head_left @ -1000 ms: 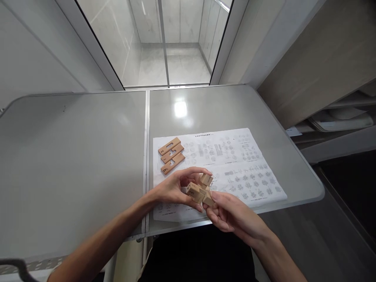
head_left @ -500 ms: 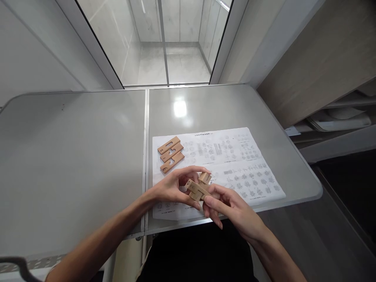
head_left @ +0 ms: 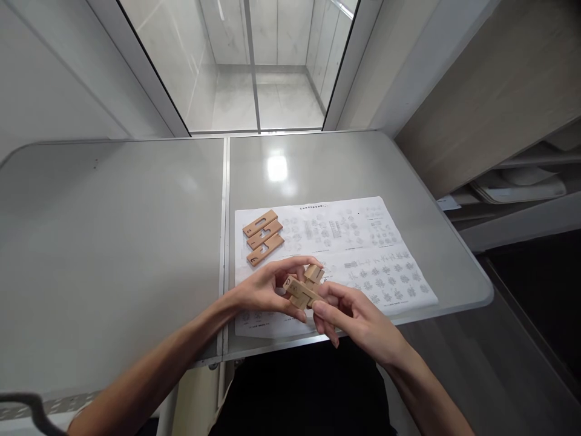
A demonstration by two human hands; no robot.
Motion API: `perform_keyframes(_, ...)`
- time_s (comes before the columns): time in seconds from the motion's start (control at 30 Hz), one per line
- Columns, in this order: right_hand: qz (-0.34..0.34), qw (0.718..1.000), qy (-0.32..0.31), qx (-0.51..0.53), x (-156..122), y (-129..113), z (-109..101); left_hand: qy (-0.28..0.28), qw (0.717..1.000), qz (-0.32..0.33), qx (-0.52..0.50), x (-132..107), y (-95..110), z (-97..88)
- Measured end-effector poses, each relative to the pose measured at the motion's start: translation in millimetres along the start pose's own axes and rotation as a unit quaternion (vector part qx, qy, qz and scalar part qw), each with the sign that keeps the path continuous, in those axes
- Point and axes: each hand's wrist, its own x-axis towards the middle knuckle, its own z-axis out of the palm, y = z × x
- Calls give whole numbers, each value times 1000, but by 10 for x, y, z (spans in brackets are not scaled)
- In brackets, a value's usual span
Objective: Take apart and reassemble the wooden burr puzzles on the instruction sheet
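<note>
Both hands hold a small wooden puzzle assembly [head_left: 303,288] of interlocked notched blocks just above the near edge of the table. My left hand [head_left: 263,292] pinches it from the left, thumb below and fingers curled over the top. My right hand [head_left: 351,318] grips its right side from underneath with bent fingers. Three loose flat wooden pieces [head_left: 263,237], each with a slot and a printed number, lie side by side on the printed instruction sheet [head_left: 363,254] just beyond my left hand.
The sheet lies on the right half of a grey folding table [head_left: 113,242] with a centre seam. Glass panels and metal frames stand behind it. A wooden cabinet with shelves [head_left: 512,181] is at the right.
The puzzle assembly has shifted slightly left and been turned a little in my hands. My right fingers moved from below it to its right side. The loose pieces stayed put.
</note>
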Motion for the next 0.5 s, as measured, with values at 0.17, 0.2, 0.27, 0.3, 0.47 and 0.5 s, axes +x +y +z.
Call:
perform_keyframes(0.17,18,1000,-10,20,17,43,-12,-5,1000,7,-2,12,4,29)
perform_keyframes(0.2,16,1000,-11,21,13,50,-12,-6,1000,6,-2,15,-1,32)
perform_keyframes(0.27,10,1000,-11,27,-5,62,-6,-7,1000,6,-2,19,-12,35)
perform_keyframes(0.3,7,999,-10,31,-17,65,3,-11,1000,5,-3,19,-16,34)
perform_keyframes(0.47,-6,1000,28,7,-86,63,98,-36,999,9,-2,-3,-2,28)
perform_keyframes(0.5,-13,999,49,-8,-98,62,121,-34,999,12,4,-10,6,32)
